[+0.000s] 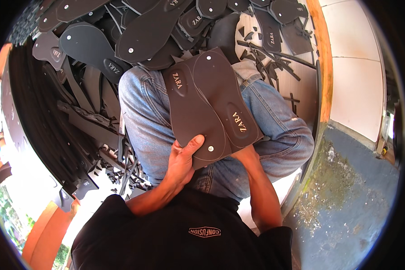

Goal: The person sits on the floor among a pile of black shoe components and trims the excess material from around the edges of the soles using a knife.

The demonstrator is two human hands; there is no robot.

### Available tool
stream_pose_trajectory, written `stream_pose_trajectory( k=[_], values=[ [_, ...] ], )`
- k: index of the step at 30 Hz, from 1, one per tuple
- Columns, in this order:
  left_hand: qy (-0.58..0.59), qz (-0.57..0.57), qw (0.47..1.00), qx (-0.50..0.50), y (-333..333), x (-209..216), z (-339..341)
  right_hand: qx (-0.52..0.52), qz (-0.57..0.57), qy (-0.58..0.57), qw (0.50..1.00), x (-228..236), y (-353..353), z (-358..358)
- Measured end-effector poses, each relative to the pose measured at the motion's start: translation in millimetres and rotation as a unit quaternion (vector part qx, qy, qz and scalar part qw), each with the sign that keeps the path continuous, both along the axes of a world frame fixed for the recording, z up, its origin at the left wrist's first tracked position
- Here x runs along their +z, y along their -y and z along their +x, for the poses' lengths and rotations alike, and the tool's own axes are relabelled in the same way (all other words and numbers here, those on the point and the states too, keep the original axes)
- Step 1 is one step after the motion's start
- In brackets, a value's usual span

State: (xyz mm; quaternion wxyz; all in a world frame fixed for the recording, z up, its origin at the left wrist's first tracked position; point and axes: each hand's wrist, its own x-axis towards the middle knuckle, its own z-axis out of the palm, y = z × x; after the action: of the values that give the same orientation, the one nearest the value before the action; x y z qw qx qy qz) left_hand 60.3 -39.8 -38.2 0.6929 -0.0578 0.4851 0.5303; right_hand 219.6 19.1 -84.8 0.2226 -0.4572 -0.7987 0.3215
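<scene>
"Where do we have the dark brown foam-like sheet [202,108] with two curved sole outlines?"

"Above our lap, over faded blue denim trousers [144,108]. Our left hand [182,157] pinches its near edge, thumb on top; our right hand [247,155] reaches beneath, fingers hidden, so we cannot tell its grip."

"How do we handle it well?"

"We support both sides evenly so it lies flat, clear of the loose black sole-shaped pieces [87,45] ahead."

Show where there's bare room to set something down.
The widest bare patch is the stained blue-grey floor at lower right, bordered by white tiles above. Those tiles are bare too, beside the wooden edging, though perhaps not level. Crowded: dark soles at the top, offcuts to the left, and the denim legs, which the dark sheet overlaps.
</scene>
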Motion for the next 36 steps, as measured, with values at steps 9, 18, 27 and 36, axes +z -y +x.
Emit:
stream_pose_trajectory(
  k=[9, 18, 27, 36],
  values=[
    [0.01, -0.007, 1.0, -0.007, -2.3, 1.1, 1.1, -0.057, 0.003, -0.046, 0.997, -25.1, 3.7, -5.2],
    [0.048, 0.021, 0.999, -0.005, -7.1, 2.3, 10.2, -0.075, 0.003, -0.048, 0.996, -25.0, -10.0, -20.5],
    [0.059, 0.0, 0.998, -0.007, -14.5, 8.4, 20.7, -0.094, -0.007, -0.053, 0.994, -25.3, -28.9, -38.7],
    [0.086, 0.025, 0.996, -0.001, -25.1, 16.9, 38.1, -0.115, -0.03, -0.054, 0.991, -17.7, -27.8, -45.0]
  ],
)
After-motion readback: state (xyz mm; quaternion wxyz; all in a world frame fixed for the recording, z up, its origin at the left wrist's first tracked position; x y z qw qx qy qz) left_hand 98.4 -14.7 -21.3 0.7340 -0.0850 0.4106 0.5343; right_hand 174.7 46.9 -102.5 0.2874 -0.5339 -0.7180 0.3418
